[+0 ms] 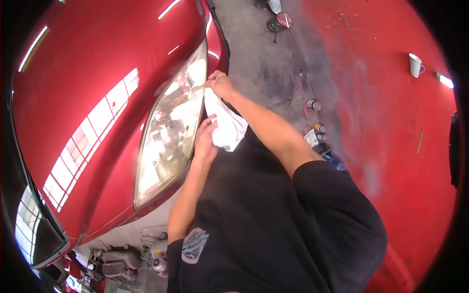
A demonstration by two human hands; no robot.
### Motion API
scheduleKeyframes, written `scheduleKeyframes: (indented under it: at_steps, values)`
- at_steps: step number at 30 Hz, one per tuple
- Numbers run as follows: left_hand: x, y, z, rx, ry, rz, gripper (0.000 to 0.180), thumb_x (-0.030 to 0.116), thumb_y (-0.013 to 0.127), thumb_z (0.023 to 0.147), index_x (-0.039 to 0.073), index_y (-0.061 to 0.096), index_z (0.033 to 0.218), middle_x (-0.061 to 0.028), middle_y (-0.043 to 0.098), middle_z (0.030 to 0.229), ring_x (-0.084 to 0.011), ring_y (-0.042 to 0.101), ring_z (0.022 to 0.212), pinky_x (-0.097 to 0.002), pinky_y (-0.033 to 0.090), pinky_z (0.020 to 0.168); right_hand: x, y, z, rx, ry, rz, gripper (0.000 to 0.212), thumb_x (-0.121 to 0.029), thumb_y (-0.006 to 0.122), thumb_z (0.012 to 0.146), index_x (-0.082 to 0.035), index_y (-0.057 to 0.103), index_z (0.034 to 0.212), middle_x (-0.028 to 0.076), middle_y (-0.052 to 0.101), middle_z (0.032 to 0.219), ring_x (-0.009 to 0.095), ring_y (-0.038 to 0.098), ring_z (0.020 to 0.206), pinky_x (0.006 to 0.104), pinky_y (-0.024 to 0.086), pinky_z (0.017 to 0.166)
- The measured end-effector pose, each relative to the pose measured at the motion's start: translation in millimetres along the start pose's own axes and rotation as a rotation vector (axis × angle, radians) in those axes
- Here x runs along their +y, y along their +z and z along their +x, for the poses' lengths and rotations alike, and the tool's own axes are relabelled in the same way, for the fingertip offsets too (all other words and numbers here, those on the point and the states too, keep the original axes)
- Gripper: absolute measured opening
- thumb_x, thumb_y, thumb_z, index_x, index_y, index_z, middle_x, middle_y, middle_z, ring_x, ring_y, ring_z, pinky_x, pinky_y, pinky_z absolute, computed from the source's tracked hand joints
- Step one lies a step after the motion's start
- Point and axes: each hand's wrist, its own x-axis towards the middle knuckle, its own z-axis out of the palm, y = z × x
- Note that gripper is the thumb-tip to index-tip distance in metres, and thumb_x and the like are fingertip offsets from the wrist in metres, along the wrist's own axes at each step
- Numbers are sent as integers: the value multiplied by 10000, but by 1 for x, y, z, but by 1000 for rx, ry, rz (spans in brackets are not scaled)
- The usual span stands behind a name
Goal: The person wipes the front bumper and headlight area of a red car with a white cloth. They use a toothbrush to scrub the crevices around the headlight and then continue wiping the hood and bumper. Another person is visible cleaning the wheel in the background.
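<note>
A cloudy headlight (168,129) is set in the glossy red car hood (88,88) that fills the left side. My right hand (221,85) pinches the top end of a white cloth (228,126) against the headlight's upper right edge. My left hand (205,139) is lower down, beside the headlight's right rim, its fingers closed on the cloth's left edge. The cloth hangs between the two hands. My black shirt (264,229) covers the lower middle of the view.
Spray cans (313,104) and small containers (318,128) stand on the grey concrete floor (259,58). A white cup (415,64) sits on a red surface at right. Tools and a polisher (157,261) lie on the floor at bottom left.
</note>
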Motion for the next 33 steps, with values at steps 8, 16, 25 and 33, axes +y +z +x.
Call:
scheduleKeyframes:
  at_steps: [8, 16, 25, 33]
  values:
    - [0, -2, 0, 56, -22, 42, 324, 66, 541, 965, -5, 531, 1281, -124, 642, 1156, -219, 649, 1046, -350, 549, 907, -17, 8, -24, 25, 59, 58, 231, -145, 747, 740, 0, 656, 896, 103, 665, 830, 194, 630, 778, 330, 506, 706]
    - [7, 1, 7, 58, -20, 83, 349, 91, 569, 965, -11, 520, 1295, -112, 639, 1156, -206, 642, 1040, -356, 556, 884, 19, 25, -16, 24, 16, 194, 153, -111, 731, 741, 0, 684, 834, 127, 699, 795, 195, 656, 721, 337, 524, 680]
    - [8, 5, 8, 42, 38, 129, 376, 126, 593, 966, -1, 522, 1312, -97, 644, 1138, -175, 629, 1021, -327, 532, 891, -2, 16, -6, 90, 141, 133, 189, -150, 746, 725, -12, 698, 845, 136, 715, 824, 211, 687, 761, 336, 539, 705]
    - [-14, -18, -11, 55, 6, 404, 388, 22, 692, 864, -8, 592, 1237, -61, 664, 989, -110, 622, 839, -252, 504, 744, 24, 0, -62, -193, 26, 230, 170, -75, 696, 786, -6, 677, 940, 97, 689, 868, 165, 663, 800, 315, 536, 665]
